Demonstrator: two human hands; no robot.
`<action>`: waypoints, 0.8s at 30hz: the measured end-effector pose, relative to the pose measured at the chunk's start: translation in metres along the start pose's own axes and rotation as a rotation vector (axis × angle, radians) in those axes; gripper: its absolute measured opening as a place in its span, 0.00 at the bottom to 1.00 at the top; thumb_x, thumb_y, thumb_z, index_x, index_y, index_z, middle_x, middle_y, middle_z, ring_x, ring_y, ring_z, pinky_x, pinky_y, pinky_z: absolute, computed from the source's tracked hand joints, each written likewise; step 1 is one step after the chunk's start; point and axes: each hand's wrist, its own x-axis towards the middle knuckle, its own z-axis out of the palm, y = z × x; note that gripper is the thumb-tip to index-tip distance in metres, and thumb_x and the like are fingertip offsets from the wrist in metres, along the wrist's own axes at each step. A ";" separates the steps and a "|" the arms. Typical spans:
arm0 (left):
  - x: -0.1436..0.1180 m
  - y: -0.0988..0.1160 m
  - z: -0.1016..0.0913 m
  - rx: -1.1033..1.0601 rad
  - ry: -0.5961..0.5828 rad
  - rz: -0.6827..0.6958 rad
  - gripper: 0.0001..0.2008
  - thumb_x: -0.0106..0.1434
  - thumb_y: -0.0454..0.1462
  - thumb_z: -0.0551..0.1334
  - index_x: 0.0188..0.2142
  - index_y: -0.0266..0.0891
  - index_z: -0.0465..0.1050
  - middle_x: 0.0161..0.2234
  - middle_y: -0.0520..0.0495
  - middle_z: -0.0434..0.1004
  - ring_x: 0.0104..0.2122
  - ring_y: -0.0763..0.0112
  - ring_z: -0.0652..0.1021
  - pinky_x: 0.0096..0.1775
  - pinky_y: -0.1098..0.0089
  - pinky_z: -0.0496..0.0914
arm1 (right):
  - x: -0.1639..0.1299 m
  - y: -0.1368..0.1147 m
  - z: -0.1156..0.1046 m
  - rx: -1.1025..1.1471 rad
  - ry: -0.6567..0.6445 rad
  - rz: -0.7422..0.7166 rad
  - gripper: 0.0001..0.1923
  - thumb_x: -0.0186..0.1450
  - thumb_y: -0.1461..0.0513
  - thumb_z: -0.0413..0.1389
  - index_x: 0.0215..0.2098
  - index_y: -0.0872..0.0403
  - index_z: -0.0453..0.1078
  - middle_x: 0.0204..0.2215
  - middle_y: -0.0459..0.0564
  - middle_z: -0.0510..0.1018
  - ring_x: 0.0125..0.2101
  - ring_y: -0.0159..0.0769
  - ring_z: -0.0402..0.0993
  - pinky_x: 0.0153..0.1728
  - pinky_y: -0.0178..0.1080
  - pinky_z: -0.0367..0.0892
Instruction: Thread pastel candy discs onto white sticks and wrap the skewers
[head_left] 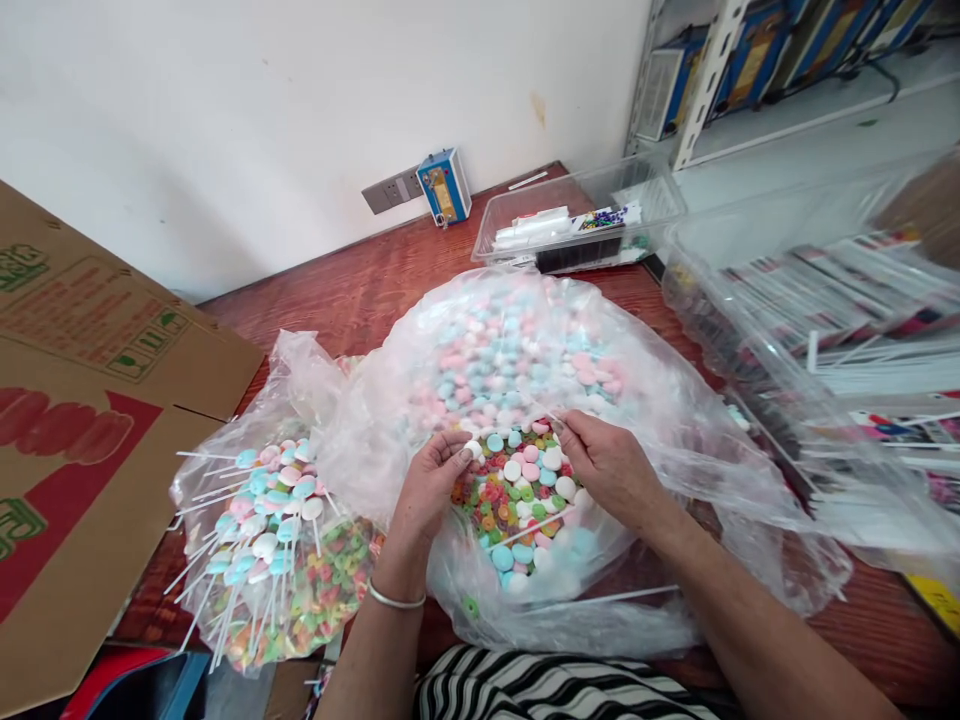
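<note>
Large clear bag: middle of the red-brown tabletop, mouth open toward the person, filled with pink, blue and white candy discs and small coloured rings.
Left hand: at the near left edge of the bag's mouth, fingertips pinched narrow on one white disc.
Right hand: at the near right edge of the mouth, fingers curled, pinching the thin white stick.
Smaller bag: left of the large bag, touching it, holding finished candy sticks, sticks pointing left.
Cardboard box: further left, flaps open.
Clear tray: behind the large bag.
Packets of white sticks: right of it.
</note>
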 end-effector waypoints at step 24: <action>0.024 -0.003 0.029 1.118 0.005 0.395 0.10 0.61 0.32 0.61 0.41 0.42 0.78 0.33 0.47 0.78 0.35 0.65 0.76 0.40 0.66 0.67 | 0.000 -0.004 -0.002 -0.044 -0.085 0.025 0.12 0.70 0.61 0.42 0.31 0.51 0.63 0.28 0.48 0.74 0.29 0.37 0.71 0.30 0.35 0.58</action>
